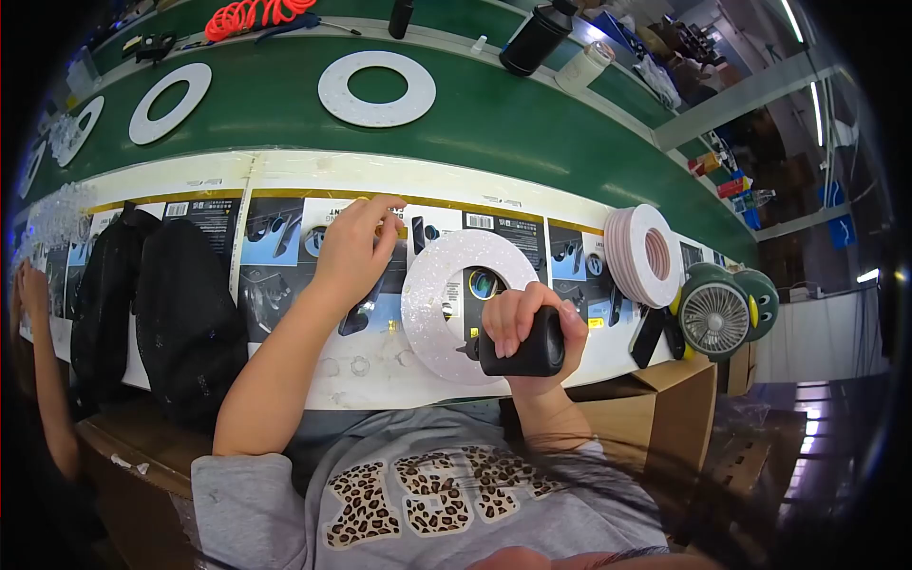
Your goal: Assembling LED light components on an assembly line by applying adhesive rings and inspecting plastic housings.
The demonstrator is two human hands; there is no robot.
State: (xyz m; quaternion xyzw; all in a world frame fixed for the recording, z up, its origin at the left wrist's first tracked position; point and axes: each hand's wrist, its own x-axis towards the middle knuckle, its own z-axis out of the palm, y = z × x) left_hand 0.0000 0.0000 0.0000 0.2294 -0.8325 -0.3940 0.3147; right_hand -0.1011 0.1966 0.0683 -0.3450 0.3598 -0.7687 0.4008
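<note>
My right hand (534,332) is wrapped round a small black bottle (521,350), whose narrow tip points left. The bottle is over the near right part of a speckled white ring (427,313) lying flat on the worktop. My left hand (361,247) is just left of the ring, over the printed sheets (275,294). Its fingers are loosely bent and apart, with nothing visible between them. To the right, a stack of similar rings (646,255) leans tilted, with pinkish edges showing.
Several white rings, one in front of me (332,90), lie on the green belt (275,114). Two black sleeve-like covers (185,313) are at left, near another person's arm (43,361). A green fan (717,318) stands right. Behind the belt are a black bottle (537,40) and an orange coiled hose (252,17).
</note>
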